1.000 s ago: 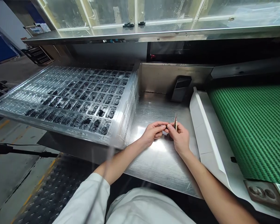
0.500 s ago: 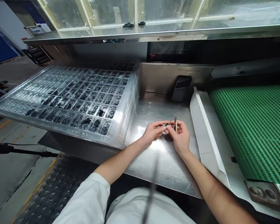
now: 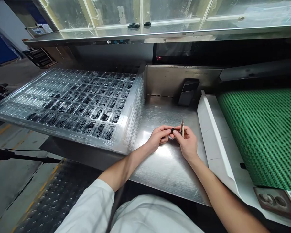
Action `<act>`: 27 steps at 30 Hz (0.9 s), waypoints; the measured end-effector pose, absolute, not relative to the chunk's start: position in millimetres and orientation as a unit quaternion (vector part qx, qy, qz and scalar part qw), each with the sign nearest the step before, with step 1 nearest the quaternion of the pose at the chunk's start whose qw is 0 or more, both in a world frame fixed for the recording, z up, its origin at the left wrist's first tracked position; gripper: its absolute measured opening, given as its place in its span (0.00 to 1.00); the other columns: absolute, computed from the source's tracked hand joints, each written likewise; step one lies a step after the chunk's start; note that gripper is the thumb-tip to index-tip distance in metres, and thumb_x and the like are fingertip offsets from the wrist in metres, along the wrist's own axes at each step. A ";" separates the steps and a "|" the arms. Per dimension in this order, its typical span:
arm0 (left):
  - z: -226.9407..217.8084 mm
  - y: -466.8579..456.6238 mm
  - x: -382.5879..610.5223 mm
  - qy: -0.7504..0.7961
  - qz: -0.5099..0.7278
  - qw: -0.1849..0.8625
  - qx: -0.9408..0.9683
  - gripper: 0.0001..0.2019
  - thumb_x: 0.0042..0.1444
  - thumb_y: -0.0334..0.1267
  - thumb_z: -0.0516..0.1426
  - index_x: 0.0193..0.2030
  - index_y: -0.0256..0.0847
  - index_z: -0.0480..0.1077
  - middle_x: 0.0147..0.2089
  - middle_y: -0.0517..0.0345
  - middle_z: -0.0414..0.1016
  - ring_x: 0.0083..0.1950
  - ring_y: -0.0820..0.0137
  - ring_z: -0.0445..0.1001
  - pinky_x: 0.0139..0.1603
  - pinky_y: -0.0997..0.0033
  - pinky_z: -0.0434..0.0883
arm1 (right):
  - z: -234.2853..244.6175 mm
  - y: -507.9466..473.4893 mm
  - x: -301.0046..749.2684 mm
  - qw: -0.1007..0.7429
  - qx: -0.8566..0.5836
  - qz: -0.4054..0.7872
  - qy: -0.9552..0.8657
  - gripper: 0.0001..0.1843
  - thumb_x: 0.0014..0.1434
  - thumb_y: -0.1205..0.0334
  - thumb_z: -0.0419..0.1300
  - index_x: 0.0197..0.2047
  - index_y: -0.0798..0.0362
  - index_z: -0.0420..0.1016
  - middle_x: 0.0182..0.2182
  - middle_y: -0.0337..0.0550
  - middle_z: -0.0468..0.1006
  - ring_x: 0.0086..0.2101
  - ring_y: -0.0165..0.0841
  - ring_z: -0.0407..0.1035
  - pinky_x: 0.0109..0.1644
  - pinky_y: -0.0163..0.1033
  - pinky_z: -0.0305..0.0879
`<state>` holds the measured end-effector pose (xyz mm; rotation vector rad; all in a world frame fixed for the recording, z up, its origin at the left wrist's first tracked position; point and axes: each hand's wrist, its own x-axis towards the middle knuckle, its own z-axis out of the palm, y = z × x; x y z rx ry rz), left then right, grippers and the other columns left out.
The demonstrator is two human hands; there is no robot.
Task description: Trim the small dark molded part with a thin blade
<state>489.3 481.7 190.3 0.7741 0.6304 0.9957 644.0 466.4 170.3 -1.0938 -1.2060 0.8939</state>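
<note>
Over the steel work surface point(image 3: 160, 113), my left hand point(image 3: 157, 137) pinches a small black part point(image 3: 172, 130) between thumb and fingertips. My right hand point(image 3: 189, 144) meets it from the other side, its thumb and a finger at the same part. A thin, flat, brownish piece with a pale edge point(image 3: 182, 127) stands upright in the fingers of my right hand; its exact kind is too small to make out. The fingertips partly cover the black part.
To the left, stacked clear plastic blister trays point(image 3: 126, 136) hold black wheel-patterned parts in many pockets. A black stand-like object point(image 3: 188, 92) leans at the back wall. A white guard point(image 3: 212, 136) borders the green conveyor belt point(image 3: 264, 129) at right. A metal-framed shelf point(image 3: 160, 37) hangs above.
The small part between my fingertips has been turned: a greenish, pale side showed before, a black one shows now. My left fingers have curled a little more; both hands stay in place.
</note>
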 end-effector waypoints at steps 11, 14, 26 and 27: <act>194.8 478.7 488.7 0.254 0.468 0.771 0.350 0.24 0.49 0.47 0.72 0.45 0.37 0.70 0.30 0.60 0.75 0.18 0.84 0.51 0.21 0.77 0.43 | 172.4 465.2 647.1 0.601 -0.464 0.373 -0.534 0.16 0.60 0.49 0.70 0.45 0.49 0.79 0.37 0.43 0.78 0.33 0.37 0.70 0.35 0.39 0.66; 197.6 478.3 488.5 0.252 0.495 0.760 0.338 0.24 0.49 0.46 0.72 0.46 0.37 0.68 0.31 0.60 0.75 0.19 0.84 0.52 0.21 0.78 0.44 | 171.1 465.3 648.5 0.590 -0.477 0.359 -0.543 0.18 0.63 0.45 0.68 0.47 0.50 0.79 0.35 0.42 0.77 0.29 0.35 0.68 0.30 0.38 0.62; 202.0 479.0 487.5 0.252 0.546 0.734 0.316 0.27 0.48 0.49 0.73 0.48 0.38 0.69 0.31 0.61 0.74 0.19 0.84 0.52 0.22 0.77 0.44 | 182.3 460.5 648.0 0.503 -0.490 0.192 -0.686 0.26 0.74 0.39 0.57 0.32 0.49 0.75 0.28 0.41 0.74 0.30 0.38 0.67 0.36 0.43 0.60; 202.3 479.0 487.2 0.251 0.548 0.733 0.314 0.26 0.48 0.49 0.73 0.47 0.38 0.69 0.30 0.61 0.74 0.19 0.84 0.51 0.22 0.77 0.44 | 182.9 460.4 647.8 0.501 -0.493 0.189 -0.686 0.26 0.74 0.38 0.56 0.32 0.48 0.75 0.27 0.41 0.73 0.30 0.38 0.67 0.36 0.43 0.60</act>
